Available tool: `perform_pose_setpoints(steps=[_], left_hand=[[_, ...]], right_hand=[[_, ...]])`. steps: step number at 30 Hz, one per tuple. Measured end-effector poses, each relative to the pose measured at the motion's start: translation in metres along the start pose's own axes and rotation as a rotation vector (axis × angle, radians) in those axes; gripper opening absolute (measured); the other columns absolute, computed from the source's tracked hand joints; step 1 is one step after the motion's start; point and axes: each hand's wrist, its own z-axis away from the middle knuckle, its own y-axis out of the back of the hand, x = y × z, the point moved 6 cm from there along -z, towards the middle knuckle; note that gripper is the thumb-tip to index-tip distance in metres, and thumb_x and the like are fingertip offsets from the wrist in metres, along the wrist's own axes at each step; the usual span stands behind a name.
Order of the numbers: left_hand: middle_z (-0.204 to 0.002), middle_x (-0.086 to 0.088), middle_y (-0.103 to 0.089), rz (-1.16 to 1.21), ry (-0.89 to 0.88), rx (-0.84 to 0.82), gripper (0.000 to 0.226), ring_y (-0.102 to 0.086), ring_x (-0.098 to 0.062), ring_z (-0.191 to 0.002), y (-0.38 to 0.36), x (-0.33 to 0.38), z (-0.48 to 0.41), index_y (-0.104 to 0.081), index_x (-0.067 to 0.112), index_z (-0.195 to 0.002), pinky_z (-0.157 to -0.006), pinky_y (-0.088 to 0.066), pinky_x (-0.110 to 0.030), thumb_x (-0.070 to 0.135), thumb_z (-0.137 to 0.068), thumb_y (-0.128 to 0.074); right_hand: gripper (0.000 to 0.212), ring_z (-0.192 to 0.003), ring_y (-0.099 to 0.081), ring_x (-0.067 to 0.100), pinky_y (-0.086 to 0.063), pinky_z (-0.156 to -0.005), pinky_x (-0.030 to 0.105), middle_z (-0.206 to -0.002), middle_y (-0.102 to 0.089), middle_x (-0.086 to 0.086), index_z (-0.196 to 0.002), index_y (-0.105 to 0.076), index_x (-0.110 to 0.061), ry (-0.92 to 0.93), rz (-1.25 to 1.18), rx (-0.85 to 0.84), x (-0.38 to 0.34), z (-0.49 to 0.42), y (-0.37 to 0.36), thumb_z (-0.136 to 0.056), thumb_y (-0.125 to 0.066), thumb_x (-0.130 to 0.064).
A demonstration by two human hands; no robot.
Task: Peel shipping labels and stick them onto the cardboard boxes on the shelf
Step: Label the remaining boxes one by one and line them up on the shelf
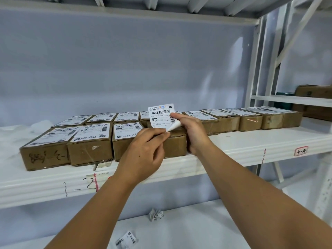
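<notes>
A white shipping label (160, 115) with barcodes stands upright above the boxes at mid-shelf. My right hand (191, 131) pinches its right edge, and a corner of the label or its backing curls away there. My left hand (146, 151) pinches the label's lower edge at that curl. Just below and behind my hands sits a bare cardboard box (177, 143) with no label on its visible surfaces. To its left stand three labelled boxes (90, 141) in the front row, with more labelled boxes (221, 117) in a back row running right.
The white metal shelf (251, 142) has handwritten marks and a red-edged tag (301, 150) on its front lip. On the lower shelf lie a crumpled paper ball (156, 214) and a loose label (126, 239). A shelf upright (258, 69) rises at right, larger cartons (314, 101) beyond it.
</notes>
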Motion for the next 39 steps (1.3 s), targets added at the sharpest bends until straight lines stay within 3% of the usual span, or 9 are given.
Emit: perform_pose_setpoints(steps=[5,12,18,21,24,28,31,34,39], left_hand=[[-0.109,-0.008,-0.065,-0.012,0.017,-0.029,0.04,-0.051,-0.015,-0.103,0.0,0.0,0.001,-0.064,0.003,-0.117,-0.095,-0.034,-0.017,0.015,-0.086,-0.041],[-0.11,-0.008,-0.064,0.01,0.067,-0.029,0.042,-0.049,-0.015,-0.105,0.001,-0.001,0.003,-0.058,0.005,-0.123,-0.095,-0.031,-0.014,0.018,-0.086,-0.042],[-0.102,-0.009,-0.067,0.021,0.058,0.01,0.035,-0.05,-0.015,-0.099,0.003,0.001,0.001,-0.063,0.004,-0.111,-0.088,-0.034,-0.016,0.016,-0.089,-0.04],[-0.093,-0.01,-0.069,0.019,0.203,0.027,0.033,-0.06,-0.024,-0.086,0.006,-0.002,-0.007,-0.065,0.008,-0.108,-0.074,-0.042,-0.026,0.025,-0.094,-0.042],[-0.098,-0.003,-0.07,-0.18,0.354,-0.141,0.027,-0.063,-0.027,-0.091,0.002,-0.002,-0.03,-0.064,0.021,-0.11,-0.074,-0.049,-0.033,0.036,-0.094,-0.049],[-0.107,0.0,-0.067,-0.355,0.4,-0.42,0.029,-0.058,-0.023,-0.105,-0.005,-0.001,-0.06,-0.064,0.027,-0.11,-0.084,-0.04,-0.032,0.045,-0.089,-0.057],[-0.102,-0.004,-0.067,-0.214,0.491,-0.504,0.014,-0.059,-0.026,-0.097,-0.013,-0.008,-0.065,-0.065,0.021,-0.097,-0.077,-0.046,-0.03,0.031,-0.087,-0.061],[-0.099,-0.004,-0.066,-0.096,0.5,-0.483,0.006,-0.058,-0.026,-0.096,-0.013,-0.009,-0.065,-0.059,0.024,-0.083,-0.076,-0.046,-0.03,0.026,-0.088,-0.06],[-0.106,-0.008,-0.063,-0.347,0.308,-0.369,0.017,-0.059,-0.031,-0.095,-0.01,0.0,-0.058,-0.057,0.018,-0.109,-0.068,-0.04,-0.033,0.015,-0.096,-0.047]], right_hand=[[0.041,-0.102,-0.055,0.052,-0.044,-0.09,0.038,-0.124,-0.044,0.042,-0.096,-0.073,-0.007,-0.019,-0.002,0.039,-0.001,0.005,-0.001,-0.062,-0.05,-0.007],[0.03,-0.082,-0.067,0.022,-0.053,-0.071,0.022,-0.105,-0.068,0.023,-0.109,-0.066,0.003,-0.023,-0.063,0.018,-0.002,0.003,0.003,-0.087,-0.046,0.005],[0.03,-0.095,-0.065,0.028,-0.051,-0.092,0.036,-0.108,-0.068,0.022,-0.1,-0.069,-0.002,-0.001,-0.059,0.008,-0.001,0.0,0.002,-0.087,-0.045,0.008],[0.033,-0.095,-0.065,0.029,-0.05,-0.094,0.038,-0.107,-0.068,0.021,-0.096,-0.071,-0.007,0.012,-0.048,-0.016,-0.001,0.0,0.0,-0.086,-0.044,0.01],[0.038,-0.091,-0.064,0.028,-0.05,-0.091,0.038,-0.105,-0.069,0.019,-0.091,-0.072,-0.012,0.011,-0.028,-0.037,0.0,-0.002,-0.002,-0.085,-0.043,0.011],[0.044,-0.084,-0.055,0.028,-0.047,-0.079,0.036,-0.093,-0.063,0.015,-0.08,-0.077,-0.019,-0.02,0.004,-0.043,0.005,-0.006,0.0,-0.083,-0.043,0.008],[0.046,-0.084,-0.057,0.029,-0.047,-0.081,0.038,-0.093,-0.065,0.017,-0.093,-0.074,-0.012,-0.025,0.014,-0.034,0.007,-0.007,0.001,-0.08,-0.037,0.011],[0.052,-0.066,-0.061,0.021,-0.05,-0.059,0.023,-0.092,-0.066,0.016,-0.111,-0.068,-0.003,-0.03,0.069,-0.037,0.007,-0.006,0.001,-0.079,-0.031,0.013],[0.052,-0.048,-0.061,0.013,-0.044,-0.045,0.016,-0.087,-0.066,0.015,-0.117,-0.066,-0.005,-0.093,0.025,-0.052,0.009,-0.005,-0.003,-0.082,-0.033,0.014]])
